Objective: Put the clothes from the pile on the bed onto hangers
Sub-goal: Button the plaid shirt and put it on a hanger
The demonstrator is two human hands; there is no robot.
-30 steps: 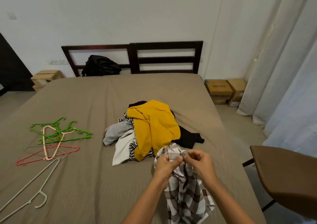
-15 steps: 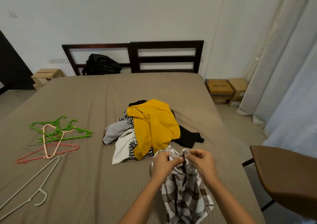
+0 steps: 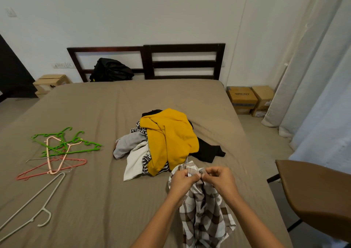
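Pinching the top edge of the plaid shirt (image 3: pixel 205 215): left hand (image 3: pixel 182 181) and right hand (image 3: pixel 221 179), both with fingers curled onto the fabric and thumbs nearly meeting. The shirt trails down from the grip toward the camera, crumpled, over the brown bed (image 3: pixel 95 200).

Just beyond the hands is the clothes pile. A yellow hoodie (image 3: pixel 169 139) lies on top, a black garment (image 3: pixel 208 150) spreads out to its right, and grey cloth (image 3: pixel 129 143) and white cloth (image 3: pixel 134 160) lie to its left. Striped fabric (image 3: pixel 146 161) shows underneath.

Well apart, on the bed's left side, lies a loose tangle of hangers: 2 green hangers (image 3: pixel 76 143), a peach hanger (image 3: pixel 50 153) and a red hanger (image 3: pixel 47 167). A white hanger (image 3: pixel 36 206) lies nearer the camera.

A black bag (image 3: pixel 111 70) rests against the dark headboard (image 3: pixel 182 48). Cardboard boxes (image 3: pixel 242 97) sit on the floor to the right, and a brown chair (image 3: pixel 319 196) is at the right edge.
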